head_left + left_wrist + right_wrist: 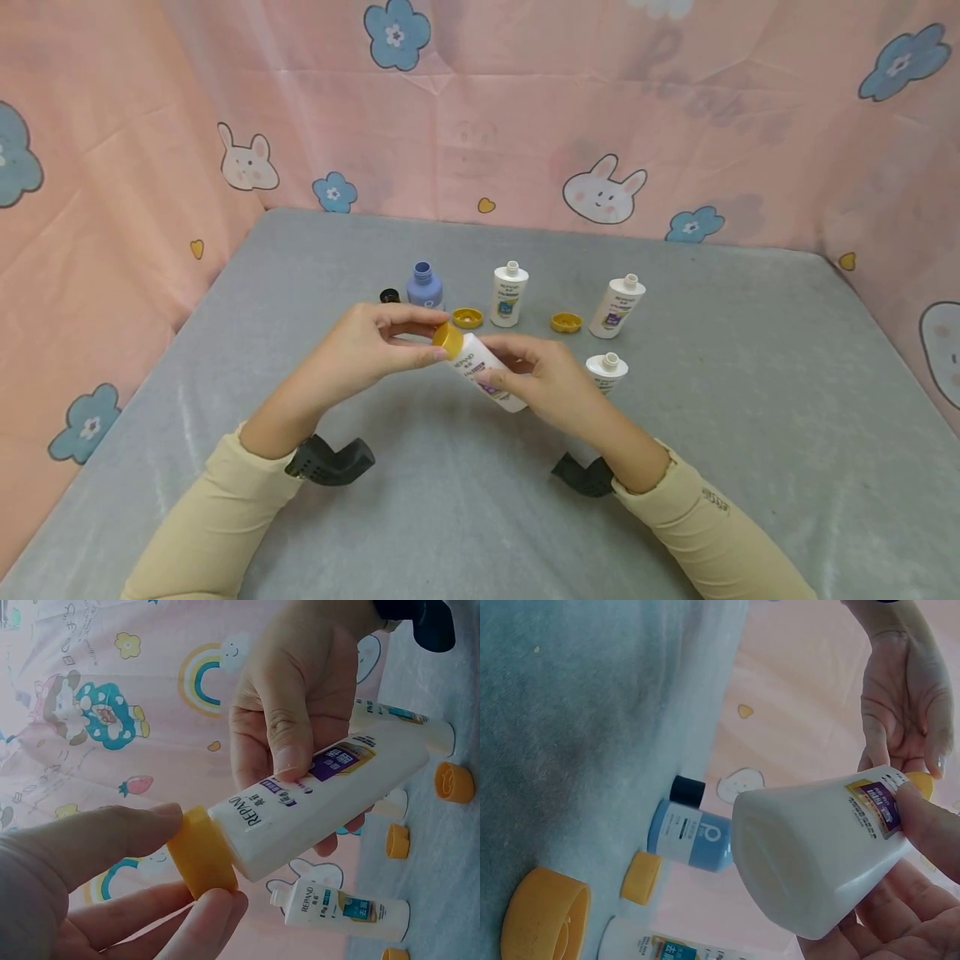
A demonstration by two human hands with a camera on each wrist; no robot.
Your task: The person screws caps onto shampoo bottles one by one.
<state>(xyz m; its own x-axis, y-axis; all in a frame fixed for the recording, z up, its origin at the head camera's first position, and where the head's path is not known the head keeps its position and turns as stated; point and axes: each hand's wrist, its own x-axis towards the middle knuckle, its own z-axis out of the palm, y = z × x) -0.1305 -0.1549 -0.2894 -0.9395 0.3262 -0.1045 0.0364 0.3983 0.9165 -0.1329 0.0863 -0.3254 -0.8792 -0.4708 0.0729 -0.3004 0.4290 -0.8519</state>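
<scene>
Pink printed cloth point(517, 108) hangs behind a grey-covered table point(750, 392). Both forearms angle inward, the hands meeting above the tabletop. Left hand point(367, 342): thumb and fingertips pinch a yellow cap point(201, 851) at the mouth end of a white bottle point(315, 814). Right hand point(555, 383): thumb across the label, fingers curled behind, gripping the body. Held between them, the bottle tilts, cap end higher. Beyond the grip stands a blue bottle point(425, 291); another white bottle point(617, 307) stands past the right hand.

In the head view, the left fingers point(420, 315) partly hide the blue bottle point(425, 287) — and the black cap point(389, 296).
</scene>
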